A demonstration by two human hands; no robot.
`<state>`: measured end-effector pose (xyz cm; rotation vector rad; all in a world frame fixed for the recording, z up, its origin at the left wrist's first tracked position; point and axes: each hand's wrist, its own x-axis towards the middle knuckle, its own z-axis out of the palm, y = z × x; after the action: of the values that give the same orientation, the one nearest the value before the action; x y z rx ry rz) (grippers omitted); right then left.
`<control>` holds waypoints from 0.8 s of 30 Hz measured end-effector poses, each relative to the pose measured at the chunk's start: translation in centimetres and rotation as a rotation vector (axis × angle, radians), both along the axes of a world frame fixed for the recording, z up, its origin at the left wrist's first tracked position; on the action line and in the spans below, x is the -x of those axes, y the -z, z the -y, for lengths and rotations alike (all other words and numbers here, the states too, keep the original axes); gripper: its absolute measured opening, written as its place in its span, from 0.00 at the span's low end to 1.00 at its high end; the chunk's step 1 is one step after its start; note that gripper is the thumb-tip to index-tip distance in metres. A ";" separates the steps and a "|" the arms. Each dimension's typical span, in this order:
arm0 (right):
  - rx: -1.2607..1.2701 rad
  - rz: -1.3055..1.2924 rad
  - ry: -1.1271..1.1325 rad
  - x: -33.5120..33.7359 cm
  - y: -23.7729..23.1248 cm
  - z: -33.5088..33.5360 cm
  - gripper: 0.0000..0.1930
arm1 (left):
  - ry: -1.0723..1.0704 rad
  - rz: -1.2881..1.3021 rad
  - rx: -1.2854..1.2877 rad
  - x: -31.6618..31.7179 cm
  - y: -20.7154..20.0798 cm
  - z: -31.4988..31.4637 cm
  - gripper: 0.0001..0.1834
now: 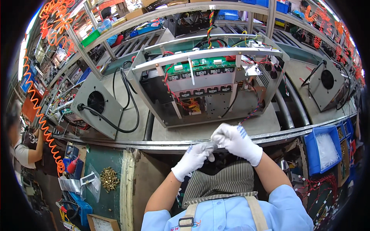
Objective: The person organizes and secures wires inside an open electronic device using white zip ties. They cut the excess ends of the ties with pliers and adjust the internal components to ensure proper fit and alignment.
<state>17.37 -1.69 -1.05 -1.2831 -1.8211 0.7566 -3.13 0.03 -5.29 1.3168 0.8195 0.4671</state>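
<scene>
Left grip and right grip, in white gloves, close together, fingers curled; cannot tell whether either clamps anything. Open metal chassis stands just beyond both, on a pale board; a bare strip of board separates it from the metal rail behind the grips. Rollers lie beyond right grip. Chassis flat-sided; inside, green circuit board, red wires.

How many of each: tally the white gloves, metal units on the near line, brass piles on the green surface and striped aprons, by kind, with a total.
White gloves: 2
Metal units: 3
Brass piles: 1
Striped aprons: 1
Total: 7
</scene>
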 end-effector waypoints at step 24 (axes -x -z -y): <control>-0.371 0.164 0.401 -0.2 1.3 -8.2 0.06 | -0.798 0.268 -0.349 2.5 2.2 -11.1 0.20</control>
<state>17.53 6.49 -2.32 -1.4222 -1.6522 0.0917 -5.64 11.13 -7.44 1.1595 1.0488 1.4378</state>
